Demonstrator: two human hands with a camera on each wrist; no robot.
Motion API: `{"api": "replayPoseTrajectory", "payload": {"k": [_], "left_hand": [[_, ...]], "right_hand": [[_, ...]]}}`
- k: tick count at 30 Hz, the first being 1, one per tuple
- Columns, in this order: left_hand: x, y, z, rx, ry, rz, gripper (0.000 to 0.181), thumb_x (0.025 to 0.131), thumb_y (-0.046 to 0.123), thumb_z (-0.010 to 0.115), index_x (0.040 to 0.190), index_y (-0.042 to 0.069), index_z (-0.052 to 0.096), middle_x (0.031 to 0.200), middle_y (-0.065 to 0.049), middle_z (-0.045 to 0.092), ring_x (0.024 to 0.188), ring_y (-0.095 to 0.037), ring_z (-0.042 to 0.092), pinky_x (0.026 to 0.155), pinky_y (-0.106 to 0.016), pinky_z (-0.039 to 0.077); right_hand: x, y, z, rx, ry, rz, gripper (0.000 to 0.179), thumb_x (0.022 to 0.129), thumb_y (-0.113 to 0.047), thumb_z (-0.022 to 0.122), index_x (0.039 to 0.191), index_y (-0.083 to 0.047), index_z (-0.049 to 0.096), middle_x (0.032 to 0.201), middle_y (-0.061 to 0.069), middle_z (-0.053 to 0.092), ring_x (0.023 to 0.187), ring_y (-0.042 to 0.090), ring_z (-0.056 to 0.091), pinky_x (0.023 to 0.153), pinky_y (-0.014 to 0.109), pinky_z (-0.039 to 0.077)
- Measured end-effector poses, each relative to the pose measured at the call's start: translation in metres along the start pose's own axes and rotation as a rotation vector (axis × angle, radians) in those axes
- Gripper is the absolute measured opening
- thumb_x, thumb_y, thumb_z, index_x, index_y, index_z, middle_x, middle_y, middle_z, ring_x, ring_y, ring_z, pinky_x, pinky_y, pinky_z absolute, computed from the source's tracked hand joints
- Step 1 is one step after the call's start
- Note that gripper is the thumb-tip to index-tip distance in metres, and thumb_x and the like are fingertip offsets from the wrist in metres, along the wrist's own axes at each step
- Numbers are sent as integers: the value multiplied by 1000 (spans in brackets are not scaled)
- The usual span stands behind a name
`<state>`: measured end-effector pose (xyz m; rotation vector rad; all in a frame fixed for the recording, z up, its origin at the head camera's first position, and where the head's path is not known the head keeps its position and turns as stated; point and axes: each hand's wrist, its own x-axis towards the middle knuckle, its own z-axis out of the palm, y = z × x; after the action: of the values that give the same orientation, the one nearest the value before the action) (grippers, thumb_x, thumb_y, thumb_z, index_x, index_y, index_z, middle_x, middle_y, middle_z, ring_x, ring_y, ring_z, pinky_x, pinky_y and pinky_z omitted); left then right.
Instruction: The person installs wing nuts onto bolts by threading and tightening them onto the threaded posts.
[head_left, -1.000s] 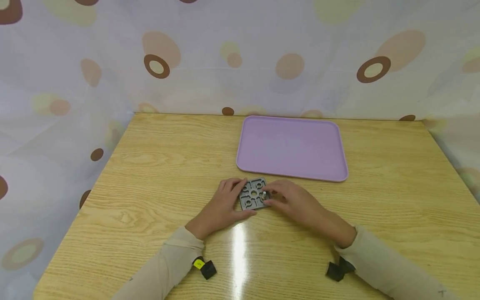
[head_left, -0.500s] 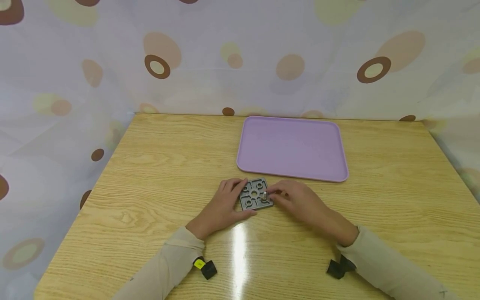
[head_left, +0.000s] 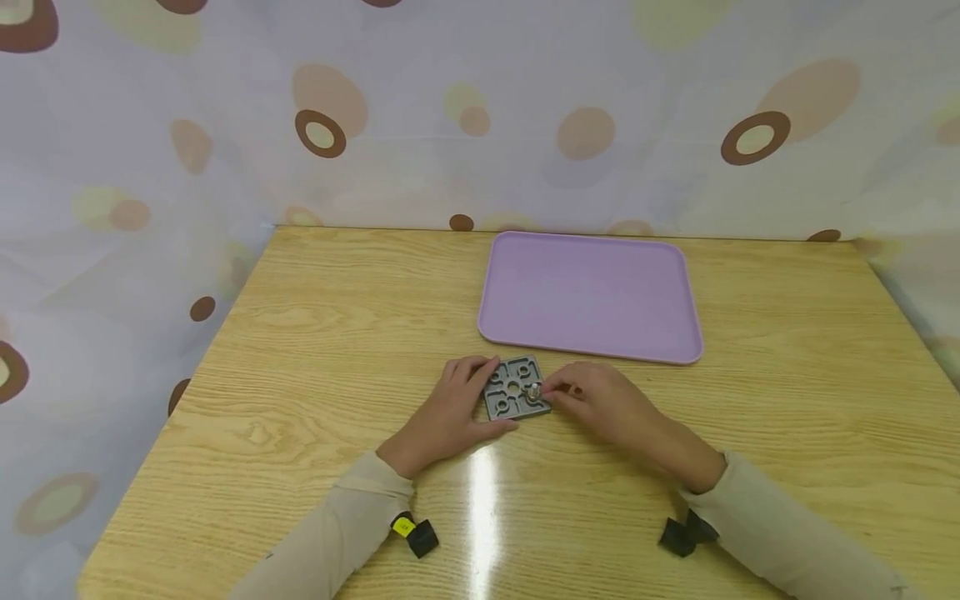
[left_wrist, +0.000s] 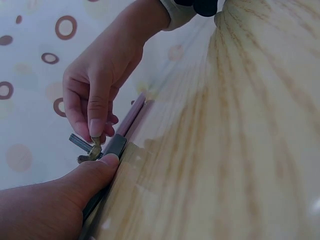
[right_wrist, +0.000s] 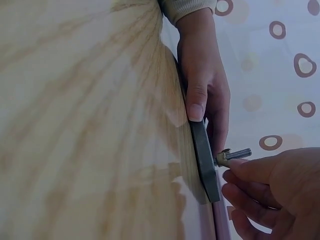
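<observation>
A square grey metal plate (head_left: 517,407) with several round holes lies on the table. From the hole on its right side a threaded bolt (left_wrist: 80,143) sticks up, with a brass-coloured wing nut (left_wrist: 94,149) low on it, close to the plate. My left hand (head_left: 450,412) grips the plate by its left side, thumb at the near edge and fingers at the far corner. Between thumb and index finger, my right hand (head_left: 603,406) pinches one wing of the nut. The right wrist view shows the bolt (right_wrist: 240,153) projecting well past the nut.
Just behind the plate lies a shallow purple tray (head_left: 588,296). The wooden table (head_left: 337,308) runs back to a hanging cloth (head_left: 420,167) with brown ring patterns, which also closes off both sides.
My right fingers were spread around the wing nut, then drew together on its right side and now pinch a wing. The left hand keeps its hold; the head view shifts slightly.
</observation>
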<state>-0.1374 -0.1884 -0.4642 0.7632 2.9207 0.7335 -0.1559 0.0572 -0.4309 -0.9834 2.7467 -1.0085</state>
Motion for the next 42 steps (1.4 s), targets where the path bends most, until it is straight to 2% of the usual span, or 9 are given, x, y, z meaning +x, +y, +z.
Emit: {"api": "replayPoseTrajectory", "payload": {"k": [7,12,15,19,28,36,42], "left_hand": [[1,3,-2,-12,-3,-2,90,80,61,60,147,11,27,139,-5,31,122,-18,29,97,-36,33],[2,4,-3,-25,-13,-5,90,80,59,61,147,11,27,139,-4,32,121,-18,29,97,-35,33],[2,4,-4,-30,-23,-11,90,80,58,62,147,10,27,140,-4,31,122,-18,28,98,-35,33],[2,4,-4,-20,-28,-16,90,80,59,61,147,10,27,140,-4,31,123,-18,28,98,-35,32],[0,1,-1,-10,-14,-12,90,80,61,60,147,11,26,140,-5,30,122,-18,28,98,-36,33],[0,1,-1,-20,-10,-11,90,80,61,60,147,11,26,140,-5,30,121,-17,28,97,-35,33],[0,2,-2,-15,-9,-7,90,80,60,61,147,11,27,140,-5,31,121,-18,29,98,-35,33]], "right_hand": [[-1,0,1,67,-4,10,6,86,-22,68,90,-17,68,85,-11,64,80,6,59,72,29,49],[-1,1,3,113,7,28,22,85,-22,69,104,-11,65,93,-4,64,84,9,59,74,30,49],[-1,2,6,87,-2,4,31,86,-24,68,114,-11,64,103,-1,63,92,12,58,79,33,48],[-1,2,7,40,-20,-26,34,87,-29,65,118,-15,64,112,-1,60,101,14,55,86,38,44],[-1,0,4,55,-4,14,23,88,-21,65,110,-15,66,105,-2,63,94,13,58,80,34,47],[0,0,1,44,20,5,12,87,-13,65,99,-13,70,97,-4,66,91,12,60,78,33,49],[0,0,-1,29,8,1,8,87,-15,66,94,-15,71,92,-7,66,87,9,60,77,32,49]]}}
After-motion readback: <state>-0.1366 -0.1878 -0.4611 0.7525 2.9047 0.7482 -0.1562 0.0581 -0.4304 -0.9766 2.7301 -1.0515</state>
